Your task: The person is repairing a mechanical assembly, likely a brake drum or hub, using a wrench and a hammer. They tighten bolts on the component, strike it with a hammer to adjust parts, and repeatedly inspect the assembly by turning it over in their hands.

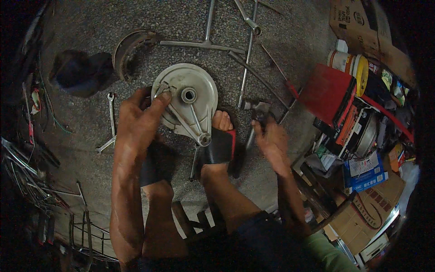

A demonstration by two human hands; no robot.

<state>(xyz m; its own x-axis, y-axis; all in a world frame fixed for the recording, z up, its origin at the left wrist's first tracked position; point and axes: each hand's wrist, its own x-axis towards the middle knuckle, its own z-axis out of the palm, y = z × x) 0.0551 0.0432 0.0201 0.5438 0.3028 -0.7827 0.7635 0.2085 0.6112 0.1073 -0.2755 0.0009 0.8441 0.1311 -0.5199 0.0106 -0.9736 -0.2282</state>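
Note:
A round, pale metal brake plate (206,86) stands in front of my feet, with a central hole and an arm reaching to a small eye at its lower edge. My left hand (140,113) is closed at the plate's left rim, its thumb over the face. By the thumb tip is a small grey metal piece (168,86); whether it is loose or part of the plate I cannot tell. To the right, my right hand (272,138) is closed around a hammer (258,107) close to its head. The fingers are partly hidden in shadow.
A curved brake shoe (120,54) and a dark cloth-like bundle (81,72) lie at far left. Beyond the plate is a T-handle wrench (206,44). Spanners (111,113) rest left of my arm. A red box (328,93) and cardboard cartons (362,213) crowd the right side.

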